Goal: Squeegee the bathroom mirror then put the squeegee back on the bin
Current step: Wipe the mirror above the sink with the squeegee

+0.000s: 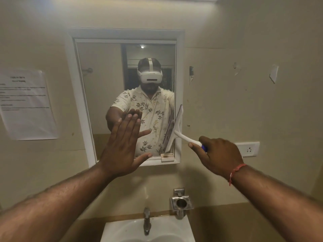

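A: Start with the big things. What hangs on the wall?

B: The bathroom mirror [104, 88], upright in a white frame above a white washbasin [181, 229]. It reflects a person in a floral shirt wearing a white headset.

A: And the arms?

B: Both reach forward and up from the bottom corners. The left hand [122, 145] is raised flat, palm toward the glass, fingers [132, 119] straight and together, thumb spread out to the right. It is released, grasping nothing. Its fingertips meet their reflection, so it looks pressed on the mirror's lower middle.

A: The right one?

B: The right hand [220, 154] is lower right of the mirror, back toward the camera, fingers clenched around the squeegee's handle. A red thread bracelet [236, 172] circles the wrist.

A: How does the squeegee look?

B: The squeegee [174, 130] is white with a blue grip end showing at the hand. Its blade stands nearly upright, tilted slightly, lying along the mirror's right edge, near the bottom corner. Whether the blade touches the glass or the frame, I cannot tell.

A: Anything small?

B: A steel tap [146, 220] over the basin, and a white wall socket [248, 149] just beyond the right hand.
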Demonstrator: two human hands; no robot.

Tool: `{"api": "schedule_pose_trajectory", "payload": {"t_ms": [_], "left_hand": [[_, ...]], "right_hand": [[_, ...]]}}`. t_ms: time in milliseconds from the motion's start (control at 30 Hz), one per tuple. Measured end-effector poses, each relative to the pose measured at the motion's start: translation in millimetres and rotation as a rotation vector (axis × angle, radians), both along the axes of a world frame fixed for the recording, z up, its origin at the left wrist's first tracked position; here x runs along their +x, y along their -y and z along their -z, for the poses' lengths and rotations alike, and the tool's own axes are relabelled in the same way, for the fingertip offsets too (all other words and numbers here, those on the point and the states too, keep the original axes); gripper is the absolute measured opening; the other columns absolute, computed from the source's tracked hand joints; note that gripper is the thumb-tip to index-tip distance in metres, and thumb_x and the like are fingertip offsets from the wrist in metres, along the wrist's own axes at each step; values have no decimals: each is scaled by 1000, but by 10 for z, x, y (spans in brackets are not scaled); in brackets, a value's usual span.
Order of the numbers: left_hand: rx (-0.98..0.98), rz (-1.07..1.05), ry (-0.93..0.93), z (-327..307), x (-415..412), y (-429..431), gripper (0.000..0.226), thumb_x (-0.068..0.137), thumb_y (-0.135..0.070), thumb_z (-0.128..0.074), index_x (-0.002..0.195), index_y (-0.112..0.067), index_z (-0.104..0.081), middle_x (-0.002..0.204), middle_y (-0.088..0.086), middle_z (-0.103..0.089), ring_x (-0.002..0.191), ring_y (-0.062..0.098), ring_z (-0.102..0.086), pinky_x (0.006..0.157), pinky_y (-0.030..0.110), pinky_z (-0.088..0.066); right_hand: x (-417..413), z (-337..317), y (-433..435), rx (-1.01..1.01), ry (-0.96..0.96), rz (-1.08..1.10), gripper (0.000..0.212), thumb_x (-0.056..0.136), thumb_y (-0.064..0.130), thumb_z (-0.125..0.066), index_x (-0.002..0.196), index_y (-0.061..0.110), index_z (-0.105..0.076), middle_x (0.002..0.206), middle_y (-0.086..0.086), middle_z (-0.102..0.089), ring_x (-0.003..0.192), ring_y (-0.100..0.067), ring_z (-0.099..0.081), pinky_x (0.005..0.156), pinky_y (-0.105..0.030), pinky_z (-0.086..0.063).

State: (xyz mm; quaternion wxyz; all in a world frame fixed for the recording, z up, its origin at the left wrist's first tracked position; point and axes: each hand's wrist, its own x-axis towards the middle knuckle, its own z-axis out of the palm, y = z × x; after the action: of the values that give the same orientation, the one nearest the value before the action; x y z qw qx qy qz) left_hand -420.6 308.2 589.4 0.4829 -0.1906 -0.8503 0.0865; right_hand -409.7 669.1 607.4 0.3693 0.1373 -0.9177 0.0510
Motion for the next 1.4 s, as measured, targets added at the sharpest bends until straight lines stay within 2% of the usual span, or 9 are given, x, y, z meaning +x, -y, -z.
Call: {"api": "schedule_pose_trajectory", "payload": {"t_ms": [67,233,400,600,833,1000,1200,1333,1400], "left_hand": [[0,3,6,-17,40,19,115,107,-85,-39,181,0,-14,193,19,-7,181,37,-6,143,67,-20],[-4,15,-2,-130,127,97,114,107,-85,-41,181,-2,-15,193,18,-7,181,36,-7,142,68,-22],[-15,18,-63,-472,174,184,116,107,-82,-48,181,0,-16,193,20,-7,180,40,-10,139,72,-26],[-26,-24,-167,-1200,147,201,116,109,-85,-36,180,3,-10,193,21,-2,180,41,-5,143,68,-17],[-23,-123,-231,-1857,34,230,117,109,-84,-33,181,3,-2,191,26,1,180,44,-2,141,70,-20],[-19,-121,-272,-1970,-19,262,117,110,-83,-34,180,0,10,191,26,4,180,45,-3,141,71,-22],[24,-94,-267,-1943,-63,351,114,109,-83,-28,180,-6,15,192,22,9,180,43,-2,140,71,-23],[36,-82,-265,-1932,-64,392,113,109,-82,-32,180,-10,19,192,20,12,180,43,-1,140,72,-24],[48,-77,-251,-1923,-65,400,115,108,-82,-35,180,-12,21,192,18,14,180,42,0,140,72,-23]], "right_hand": [[119,94,109,-180,80,-14,59,104,75,-34,71,27,-41,53,3,-51,48,-15,-49,46,-30,-36],[363,201,608,-614,291,-190,49,106,68,-39,77,30,-51,62,-1,-61,52,-14,-54,52,-36,-45],[477,-401,1093,-830,323,-343,46,109,60,-44,79,29,-59,65,5,-60,56,-10,-53,56,-31,-43],[401,-1216,1469,-908,235,-384,52,108,64,-43,95,22,-71,89,-2,-74,83,-22,-70,77,-42,-58],[225,-1815,1745,-1034,212,-419,43,113,55,-40,109,24,-71,93,7,-67,83,-10,-63,61,-27,-38],[154,-2004,1893,-1086,220,-435,40,111,56,-42,95,27,-64,88,5,-66,80,-12,-64,75,-39,-61],[134,-2066,2069,-1118,213,-442,43,112,53,-43,103,20,-68,84,5,-68,74,-10,-66,72,-37,-62],[92,-2090,2110,-1152,233,-449,45,113,53,-42,111,17,-70,85,5,-67,73,-9,-64,62,-27,-50],[86,-2097,2125,-1170,236,-448,46,113,54,-43,113,17,-71,87,4,-69,75,-10,-66,64,-28,-52]]}}
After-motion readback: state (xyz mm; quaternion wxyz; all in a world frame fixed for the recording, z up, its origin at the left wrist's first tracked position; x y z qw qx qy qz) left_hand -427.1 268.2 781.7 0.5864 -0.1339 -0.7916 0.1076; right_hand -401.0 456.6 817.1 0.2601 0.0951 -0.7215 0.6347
